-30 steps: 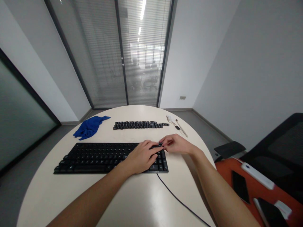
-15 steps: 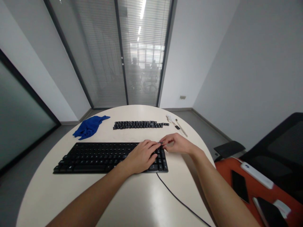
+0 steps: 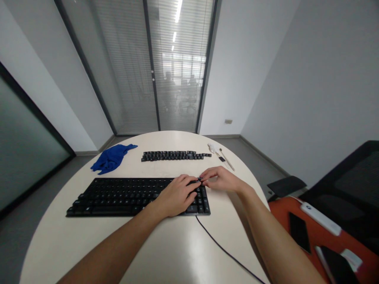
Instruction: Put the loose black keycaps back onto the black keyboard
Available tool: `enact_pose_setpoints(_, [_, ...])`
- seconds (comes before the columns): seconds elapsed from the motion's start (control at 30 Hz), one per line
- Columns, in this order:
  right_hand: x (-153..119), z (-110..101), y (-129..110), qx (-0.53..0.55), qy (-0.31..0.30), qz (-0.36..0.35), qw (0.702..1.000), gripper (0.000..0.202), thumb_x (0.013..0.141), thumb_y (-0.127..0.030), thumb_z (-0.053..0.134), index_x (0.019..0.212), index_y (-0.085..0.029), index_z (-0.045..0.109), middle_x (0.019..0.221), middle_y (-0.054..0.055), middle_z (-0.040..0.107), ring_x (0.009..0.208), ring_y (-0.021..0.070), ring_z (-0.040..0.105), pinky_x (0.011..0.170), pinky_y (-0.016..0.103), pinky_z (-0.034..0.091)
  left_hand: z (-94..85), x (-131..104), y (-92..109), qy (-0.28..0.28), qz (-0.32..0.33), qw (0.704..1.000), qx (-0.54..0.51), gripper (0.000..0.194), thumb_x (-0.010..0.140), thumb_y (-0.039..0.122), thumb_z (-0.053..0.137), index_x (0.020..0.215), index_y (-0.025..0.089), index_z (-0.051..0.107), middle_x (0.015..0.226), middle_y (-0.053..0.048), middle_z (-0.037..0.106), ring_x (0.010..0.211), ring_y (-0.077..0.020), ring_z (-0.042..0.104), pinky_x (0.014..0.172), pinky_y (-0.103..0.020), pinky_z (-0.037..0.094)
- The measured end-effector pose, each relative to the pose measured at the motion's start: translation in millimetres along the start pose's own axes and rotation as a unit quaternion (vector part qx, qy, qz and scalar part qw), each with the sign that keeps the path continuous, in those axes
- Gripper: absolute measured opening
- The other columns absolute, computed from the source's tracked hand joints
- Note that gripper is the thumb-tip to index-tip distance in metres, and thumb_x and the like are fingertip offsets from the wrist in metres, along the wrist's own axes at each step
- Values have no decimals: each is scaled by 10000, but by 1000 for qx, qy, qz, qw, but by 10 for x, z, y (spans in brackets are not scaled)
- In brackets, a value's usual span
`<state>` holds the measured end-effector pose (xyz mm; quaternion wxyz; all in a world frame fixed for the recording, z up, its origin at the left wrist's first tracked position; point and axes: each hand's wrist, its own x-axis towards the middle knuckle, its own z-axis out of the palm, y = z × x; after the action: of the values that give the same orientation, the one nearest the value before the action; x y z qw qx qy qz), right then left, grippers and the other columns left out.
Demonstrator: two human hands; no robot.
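A black keyboard (image 3: 118,197) lies across the table in front of me, its cable (image 3: 225,249) running off toward the lower right. My left hand (image 3: 176,197) rests palm down over its right part, fingers stretched and apart, covering several keys. At the keyboard's upper right corner my right hand (image 3: 217,179) is closed in a pinch, its fingertips on a small dark keycap (image 3: 200,179) that is mostly hidden. The index finger of the left hand reaches close to the same spot. Behind the keyboard stand rows of loose black keycaps (image 3: 168,156).
A crumpled blue cloth (image 3: 111,158) lies at the table's left. Toward the back right are a white crumpled piece (image 3: 212,148), a thin stick (image 3: 227,159) and a small black piece (image 3: 221,159). An orange chair seat (image 3: 280,215) on the right bears a phone (image 3: 299,232).
The fingertips of both hands have shifted very slightly at the keyboard's upper right corner. Everything else stays in place.
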<state>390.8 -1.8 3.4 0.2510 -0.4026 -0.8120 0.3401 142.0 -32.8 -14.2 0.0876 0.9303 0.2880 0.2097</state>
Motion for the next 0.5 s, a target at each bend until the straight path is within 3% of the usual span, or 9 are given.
enact_pose_setpoints(0.33, [22, 54, 2, 6, 12, 6, 1000, 108, 735, -270, 755, 792, -182, 731, 1010, 83, 754, 924, 222, 684, 894, 351, 534, 20, 9, -5, 8, -9, 1000, -17, 393, 996, 263, 500, 1385, 214, 518, 1361, -87, 589, 1252, -256, 497, 1095, -464, 415])
enact_pose_setpoints(0.5, [10, 27, -5, 9, 5, 21, 1000, 160, 791, -336, 735, 829, -186, 772, 1070, 90, 751, 969, 232, 686, 921, 360, 521, -9, 6, 4, 3, -8, 1000, -20, 412, 994, 251, 506, 1406, 228, 511, 1367, -77, 581, 1246, -250, 495, 1098, -457, 417])
